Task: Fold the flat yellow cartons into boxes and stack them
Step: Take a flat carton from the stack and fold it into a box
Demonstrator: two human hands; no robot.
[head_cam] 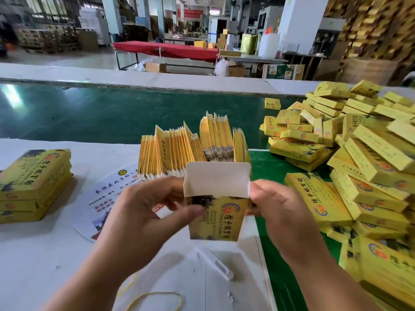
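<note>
Head view, one item in work: a yellow carton [215, 217], opened into a box and held upright above the white counter [45, 254], its white top flap [216, 181] standing open and unfolded. Left hand [143, 216]: clamped on the carton's left side, thumb across the printed front, fingers curled behind. Right hand [278, 212]: pinching the carton's right edge just under the flap. Just beyond the carton: a row of flat cartons [193, 147] standing on edge, not yet folded. Left of the carton, well apart: a short stack of boxes [33, 182] lying on the counter. Right of the carton: a loose heap of finished boxes [350, 153] on the green belt [89, 113], tumbled rather than squared. Under the carton and towards the left: a round printed sheet [105, 198]. Nearer the person than the carton: a rubber band [157, 297]. Step in hand, by judgement: closing the top flap. Risks: tucking the flap off-line could crease it or leave it sprung open; squeezing the sides too hard could flatten the box; adding it to the untidy heap could set boxes sliding.
</note>
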